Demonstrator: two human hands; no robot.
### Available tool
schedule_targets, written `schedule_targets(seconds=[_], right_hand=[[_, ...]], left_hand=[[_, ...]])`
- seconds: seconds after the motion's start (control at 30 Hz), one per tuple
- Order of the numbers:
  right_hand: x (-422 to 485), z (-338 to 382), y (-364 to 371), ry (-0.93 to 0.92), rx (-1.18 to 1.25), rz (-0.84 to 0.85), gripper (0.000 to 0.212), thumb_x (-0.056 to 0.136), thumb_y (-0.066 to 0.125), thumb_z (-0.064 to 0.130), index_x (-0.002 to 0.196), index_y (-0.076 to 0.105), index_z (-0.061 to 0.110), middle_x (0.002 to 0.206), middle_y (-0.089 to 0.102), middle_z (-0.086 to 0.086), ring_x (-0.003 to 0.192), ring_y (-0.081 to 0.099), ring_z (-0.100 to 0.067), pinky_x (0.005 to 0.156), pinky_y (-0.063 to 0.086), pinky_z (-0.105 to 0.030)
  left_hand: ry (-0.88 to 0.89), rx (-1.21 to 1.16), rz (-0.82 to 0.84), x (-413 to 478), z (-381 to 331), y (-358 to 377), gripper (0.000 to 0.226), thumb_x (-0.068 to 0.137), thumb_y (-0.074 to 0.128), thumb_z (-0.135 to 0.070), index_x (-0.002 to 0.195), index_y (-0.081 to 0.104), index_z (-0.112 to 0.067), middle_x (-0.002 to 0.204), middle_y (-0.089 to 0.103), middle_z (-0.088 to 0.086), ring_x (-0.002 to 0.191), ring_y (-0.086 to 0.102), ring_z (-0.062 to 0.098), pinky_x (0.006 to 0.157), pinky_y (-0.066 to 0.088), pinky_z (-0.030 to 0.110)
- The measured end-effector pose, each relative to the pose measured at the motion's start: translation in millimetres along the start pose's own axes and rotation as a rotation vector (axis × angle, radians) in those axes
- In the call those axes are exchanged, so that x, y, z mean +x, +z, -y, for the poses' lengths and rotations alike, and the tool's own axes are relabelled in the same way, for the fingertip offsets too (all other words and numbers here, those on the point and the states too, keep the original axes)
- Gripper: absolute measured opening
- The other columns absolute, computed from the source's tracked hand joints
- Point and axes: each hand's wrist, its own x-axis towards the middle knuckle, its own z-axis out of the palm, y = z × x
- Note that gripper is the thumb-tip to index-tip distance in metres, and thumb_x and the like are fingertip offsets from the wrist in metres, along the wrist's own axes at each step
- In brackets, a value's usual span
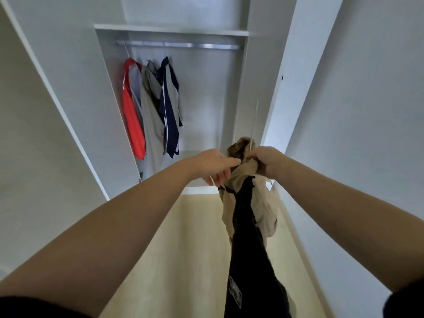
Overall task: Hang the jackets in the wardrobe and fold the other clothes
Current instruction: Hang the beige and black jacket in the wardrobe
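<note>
A beige and black jacket [249,216] with a furry collar hangs from both my hands in front of the open wardrobe [179,31]. My right hand [266,160] grips the jacket's top together with a thin white hanger [254,125] whose hook points up. My left hand [215,165] pinches the collar and an end of the hanger. Inside the wardrobe, a red jacket [133,120], a grey jacket [150,115] and a navy and grey jacket [169,106] hang at the left end of the metal rail [183,45].
The right part of the rail carries nothing. A shelf [172,29] runs above the rail. An open wardrobe door [46,111] stands at the left and a white wall [355,111] at the right. Light wooden floor [183,249] lies below.
</note>
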Motion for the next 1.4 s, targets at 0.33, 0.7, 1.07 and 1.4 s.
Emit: schedule_targets(seconds=[0.33,0.7,1.07,1.4], right_hand=[[86.0,62.4,130.9,0.022,0.09,-0.03,0.031,0.081,0.054,-0.011,0.108,0.052,0.004,0.084,0.059,-0.015,0.071,0.061,-0.025,0.046,0.054,-0.031],[257.3,151.3,209.9,-0.186,0.034,0.09,0.009,0.089,0.054,0.003,0.093,0.049,0.009,0.099,0.057,-0.018,0.086,0.06,-0.028,0.066,0.056,-0.038],[428.8,245.8,242.7,-0.097,0.103,0.178,0.018,0.098,0.043,0.013,0.102,0.057,0.002,0.083,0.061,-0.013,0.071,0.059,-0.024,0.084,0.051,-0.037],[558.8,268.5,291.3,-0.154,-0.051,0.06,0.043,0.09,0.053,0.018,0.127,0.054,-0.003,0.108,0.06,-0.026,0.099,0.057,-0.039,0.096,0.045,-0.047]], left_hand=[[-0.033,0.233,0.07,57.8,83.3,-96.0,0.031,0.087,0.055,-0.042,0.076,0.057,-0.012,0.065,0.061,0.002,0.046,0.064,0.015,0.044,0.048,0.021],[0.033,0.374,-0.297,203.7,152.7,-214.2,0.025,0.101,0.039,-0.027,0.083,0.048,-0.011,0.085,0.047,0.004,0.08,0.048,0.019,0.071,0.038,0.03],[-0.046,0.037,-0.485,386.5,173.3,-342.4,0.035,0.1,0.044,-0.015,0.064,0.042,-0.013,0.066,0.041,0.0,0.061,0.04,0.008,0.053,0.033,0.018],[-0.03,-0.141,-0.5,523.0,194.6,-424.1,0.032,0.1,0.043,-0.021,0.069,0.045,-0.012,0.072,0.047,0.002,0.063,0.045,0.013,0.052,0.034,0.023]])
